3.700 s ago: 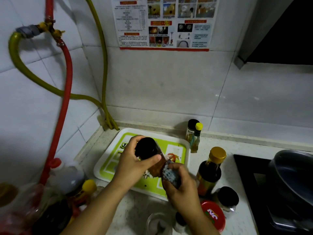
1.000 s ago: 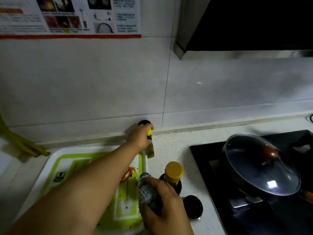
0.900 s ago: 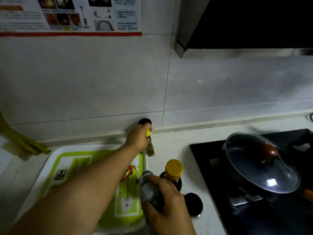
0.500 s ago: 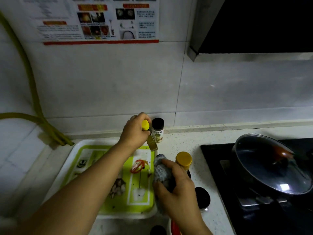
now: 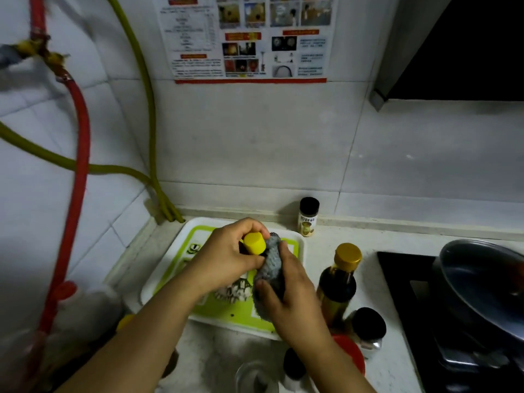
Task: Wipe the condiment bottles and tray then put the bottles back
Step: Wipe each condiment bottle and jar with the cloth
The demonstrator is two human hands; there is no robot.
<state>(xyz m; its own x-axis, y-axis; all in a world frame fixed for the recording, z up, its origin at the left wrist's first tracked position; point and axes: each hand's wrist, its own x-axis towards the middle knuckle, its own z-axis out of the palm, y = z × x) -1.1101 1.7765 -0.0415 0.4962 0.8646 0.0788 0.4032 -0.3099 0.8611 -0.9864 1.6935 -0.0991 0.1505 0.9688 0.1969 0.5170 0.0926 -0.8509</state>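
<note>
My left hand (image 5: 226, 258) grips a small yellow-capped bottle (image 5: 254, 243) above the green and white tray (image 5: 224, 307). Only the bottle's cap shows; its body is hidden by my fingers and the cloth. My right hand (image 5: 289, 296) holds a grey cloth (image 5: 269, 268) wrapped against the bottle's side. On the counter right of the tray stand a dark sauce bottle with a gold cap (image 5: 338, 282), a black-lidded jar (image 5: 368, 327) and, by the wall, a small black-capped spice bottle (image 5: 308, 217).
A pan (image 5: 482, 282) sits on the black stove (image 5: 411, 293) at right. Red (image 5: 79, 154) and yellow-green hoses (image 5: 150, 131) run down the left wall. More bottles crowd the lower left, blurred. A red lid (image 5: 350, 353) and a glass (image 5: 255, 377) are near the front edge.
My left hand picked the yellow-capped bottle from beside the wall and carried it over the tray. My right hand brought the cloth up against it. The black-capped spice bottle stays by the wall.
</note>
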